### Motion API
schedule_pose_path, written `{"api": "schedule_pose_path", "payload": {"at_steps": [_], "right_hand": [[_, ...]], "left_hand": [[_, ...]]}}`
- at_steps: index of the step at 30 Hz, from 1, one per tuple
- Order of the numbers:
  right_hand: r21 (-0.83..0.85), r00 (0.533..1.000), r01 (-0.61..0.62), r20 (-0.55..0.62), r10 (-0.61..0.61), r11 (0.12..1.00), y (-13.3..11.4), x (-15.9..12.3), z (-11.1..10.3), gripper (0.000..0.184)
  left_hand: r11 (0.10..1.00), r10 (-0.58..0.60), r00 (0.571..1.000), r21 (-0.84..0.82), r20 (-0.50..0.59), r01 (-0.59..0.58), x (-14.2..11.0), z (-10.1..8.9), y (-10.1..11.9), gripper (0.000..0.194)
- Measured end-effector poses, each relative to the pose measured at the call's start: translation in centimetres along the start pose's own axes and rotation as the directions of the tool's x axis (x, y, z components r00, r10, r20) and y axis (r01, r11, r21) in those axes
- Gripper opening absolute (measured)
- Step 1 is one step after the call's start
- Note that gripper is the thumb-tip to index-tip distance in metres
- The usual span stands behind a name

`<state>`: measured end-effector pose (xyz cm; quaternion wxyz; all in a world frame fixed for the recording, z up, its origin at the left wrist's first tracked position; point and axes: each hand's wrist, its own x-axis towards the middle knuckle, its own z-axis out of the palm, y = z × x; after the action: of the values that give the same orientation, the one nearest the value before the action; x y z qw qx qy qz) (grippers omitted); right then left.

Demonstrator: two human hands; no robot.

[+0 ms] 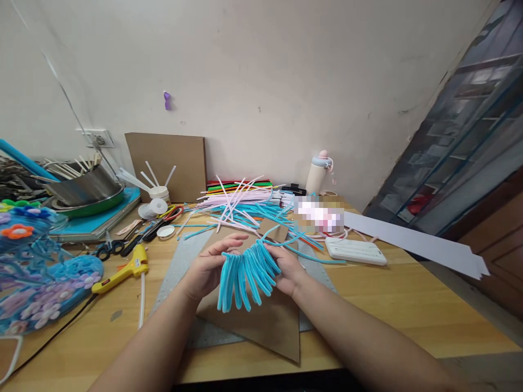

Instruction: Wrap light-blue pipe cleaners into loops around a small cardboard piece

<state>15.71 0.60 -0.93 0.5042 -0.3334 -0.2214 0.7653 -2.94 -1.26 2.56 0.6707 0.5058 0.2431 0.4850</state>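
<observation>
A fringe of bent blue pipe cleaners (249,275) hangs between my two hands, above a brown cardboard sheet (261,321). My left hand (208,267) grips its left end, with the thumb near the top edge and some fingers raised behind. At the right end, my right hand (288,267) pinches the fringe, its fingertips partly hidden behind the loops. One loose blue stem sticks up from the top near my right hand. Under the cardboard lies a grey mat (216,337).
Loose blue and pink pipe cleaners (245,207) are heaped behind my hands. To the left lie a yellow glue gun (122,269), scissors (109,247) and a flower-covered blue craft (41,272). A white power bank (355,251), paper strips (417,239) and a bottle (316,173) are on the right.
</observation>
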Motion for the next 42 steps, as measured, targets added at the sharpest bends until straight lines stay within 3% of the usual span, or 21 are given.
{"api": "schedule_pose_path", "payload": {"at_steps": [11, 17, 21, 25, 28, 31, 36, 42], "right_hand": [[0.022, 0.994, -0.110, -0.022, 0.111, 0.994, -0.3, -1.0, 0.8, 0.015], [-0.060, 0.994, 0.089, 0.069, -0.085, 0.994, -0.1, -1.1, 0.7, 0.027], [-0.172, 0.969, 0.246, 0.045, -0.242, 0.954, 0.2, -0.6, 0.2, 0.032], [-0.405, 0.914, 0.390, 0.065, -0.399, 0.827, 0.3, -0.5, 0.0, 0.033], [-0.599, 0.845, 0.496, 0.165, -0.509, 0.629, 0.3, -1.2, 0.1, 0.029], [-0.697, 0.798, 0.545, 0.262, -0.542, 0.466, 0.4, -2.0, 0.2, 0.025], [-0.691, 0.760, 0.591, 0.304, -0.574, 0.417, 0.5, -3.0, 0.5, 0.020], [-0.708, 0.718, 0.639, 0.408, -0.564, 0.302, 0.2, -3.4, 0.8, 0.021]], "left_hand": [[0.998, 0.003, 0.999, 0.061, 0.046, -0.006, -0.3, 0.0, -0.1, 0.019], [0.996, 0.061, 0.998, 0.061, 0.022, -0.062, 0.1, -0.1, -0.1, 0.019], [0.989, 0.055, 0.998, 0.140, -0.016, -0.052, 0.2, -0.1, 0.2, 0.024], [0.933, 0.041, 0.986, 0.360, -0.160, 0.019, 0.5, 0.1, -0.3, 0.021], [0.878, 0.056, 0.957, 0.471, -0.283, 0.088, 0.7, 0.4, -0.8, 0.023], [0.830, 0.077, 0.943, 0.545, -0.324, 0.119, 0.6, 1.0, -1.1, 0.025], [0.693, 0.142, 0.944, 0.711, -0.297, 0.119, 0.1, 1.5, -1.3, 0.023], [0.630, 0.154, 0.949, 0.768, -0.274, 0.120, 0.1, 1.5, -1.7, 0.023]]}}
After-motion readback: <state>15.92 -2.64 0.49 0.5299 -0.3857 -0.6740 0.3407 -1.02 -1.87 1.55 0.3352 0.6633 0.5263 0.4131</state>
